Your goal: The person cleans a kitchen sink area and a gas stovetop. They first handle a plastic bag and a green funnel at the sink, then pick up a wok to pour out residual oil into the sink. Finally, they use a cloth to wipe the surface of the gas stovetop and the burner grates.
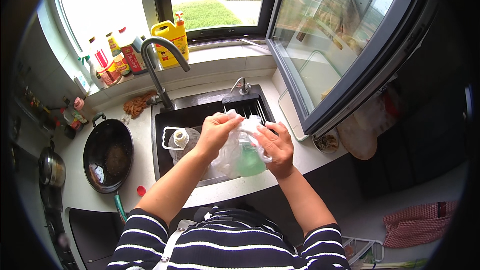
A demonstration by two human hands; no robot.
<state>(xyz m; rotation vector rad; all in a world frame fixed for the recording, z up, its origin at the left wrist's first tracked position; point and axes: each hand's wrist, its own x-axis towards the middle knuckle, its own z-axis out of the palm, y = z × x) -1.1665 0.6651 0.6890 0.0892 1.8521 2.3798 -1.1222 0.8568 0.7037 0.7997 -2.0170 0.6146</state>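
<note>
A thin white plastic bag [227, 159] is held up between my hands over the front of the dark sink [159, 120]. My left hand [215, 132] pinches the bag's gathered top. On the other side, my right hand [276, 147] has its fingers bent around the bag's edge. Something pale green [251, 161] shows at the bag's lower right; whether it is inside or behind the plastic I cannot tell. In the sink's left part, beside my left forearm, stands a clear plastic jug [183, 142] with a white handle.
A black wok [108, 156] rests on the left counter, near a small red cap [141, 190]. The grey faucet [165, 92] arches over the sink. Bottles and a yellow jug [172, 45] line the sill. An open window sash [345, 45] juts in at right above a small bowl [327, 143].
</note>
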